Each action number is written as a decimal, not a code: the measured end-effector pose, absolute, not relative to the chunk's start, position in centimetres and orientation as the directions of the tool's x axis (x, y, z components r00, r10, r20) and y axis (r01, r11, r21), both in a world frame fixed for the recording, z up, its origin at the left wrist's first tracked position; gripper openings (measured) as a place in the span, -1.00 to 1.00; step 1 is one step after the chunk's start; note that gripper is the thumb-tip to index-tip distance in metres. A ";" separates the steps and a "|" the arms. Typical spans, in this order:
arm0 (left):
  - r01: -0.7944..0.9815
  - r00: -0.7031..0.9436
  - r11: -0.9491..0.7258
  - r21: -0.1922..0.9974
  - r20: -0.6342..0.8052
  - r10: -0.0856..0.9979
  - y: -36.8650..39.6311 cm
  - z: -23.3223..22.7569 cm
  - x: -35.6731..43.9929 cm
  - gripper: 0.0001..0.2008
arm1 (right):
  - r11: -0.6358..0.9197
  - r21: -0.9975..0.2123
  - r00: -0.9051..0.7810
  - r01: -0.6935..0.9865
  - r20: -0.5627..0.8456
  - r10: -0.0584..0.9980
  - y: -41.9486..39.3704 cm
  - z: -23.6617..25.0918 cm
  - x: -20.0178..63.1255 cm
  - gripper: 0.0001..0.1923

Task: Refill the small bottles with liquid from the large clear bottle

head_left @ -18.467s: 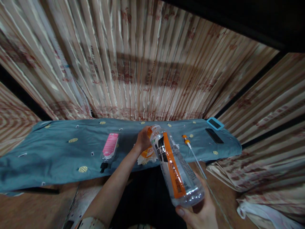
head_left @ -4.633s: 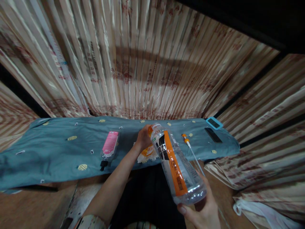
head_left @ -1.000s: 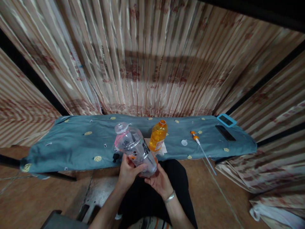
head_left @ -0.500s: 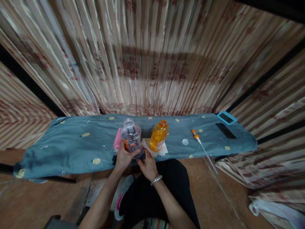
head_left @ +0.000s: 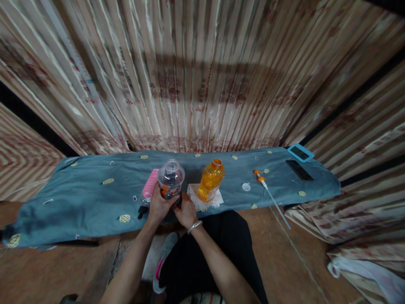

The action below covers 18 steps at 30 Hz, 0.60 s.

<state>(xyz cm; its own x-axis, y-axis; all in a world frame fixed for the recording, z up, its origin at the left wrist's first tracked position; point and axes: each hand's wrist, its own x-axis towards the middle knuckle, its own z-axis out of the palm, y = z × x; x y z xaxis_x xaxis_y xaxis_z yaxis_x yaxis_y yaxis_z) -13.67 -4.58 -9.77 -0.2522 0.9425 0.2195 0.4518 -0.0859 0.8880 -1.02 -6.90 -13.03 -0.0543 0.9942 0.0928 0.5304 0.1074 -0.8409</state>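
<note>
Head view: both hands' fingers (head_left: 158, 202) clasp clear bottle (head_left: 171, 180) upright, mouth up.

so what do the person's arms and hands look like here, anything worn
Both forearms are bare, with no sleeves in view. The right hand has a thin silver bangle at the wrist. The left hand shows no ring, watch or glove.

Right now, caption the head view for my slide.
Both hands hold an uncapped clear bottle upright beside an orange bottle.
</note>
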 end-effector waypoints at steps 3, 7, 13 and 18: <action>0.487 -0.280 -0.065 0.871 0.226 0.933 -4.1 -10.1 -14.3 -0.31 | 0.103 -0.828 -0.062 0.551 0.083 0.995 -6.2 -13.1 -1.6 -0.57; 0.510 -0.298 -0.028 0.860 0.207 0.932 -3.7 -10.5 -14.8 -0.26 | 0.111 -0.821 -0.072 0.560 0.085 0.994 -5.6 -12.9 -2.2 -0.57; 0.487 -0.320 -0.026 0.873 0.206 0.925 -3.8 -11.2 -15.1 -0.22 | 0.109 -0.826 -0.068 0.553 0.085 0.994 -7.8 -12.6 -0.9 -0.55; 0.468 -0.302 -0.088 0.879 0.253 0.919 -3.8 -11.7 -15.1 -0.18 | 0.055 -0.844 -0.025 0.534 0.049 0.998 -12.0 -12.2 3.5 -0.57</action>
<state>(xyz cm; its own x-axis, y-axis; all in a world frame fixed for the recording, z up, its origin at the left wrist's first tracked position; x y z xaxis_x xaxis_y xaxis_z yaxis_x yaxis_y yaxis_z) -15.11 -3.85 -11.75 -0.3016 0.9193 0.2529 0.4681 -0.0883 0.8793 3.46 -11.97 -12.22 -0.0251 0.9985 0.0488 0.5337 0.0546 -0.8439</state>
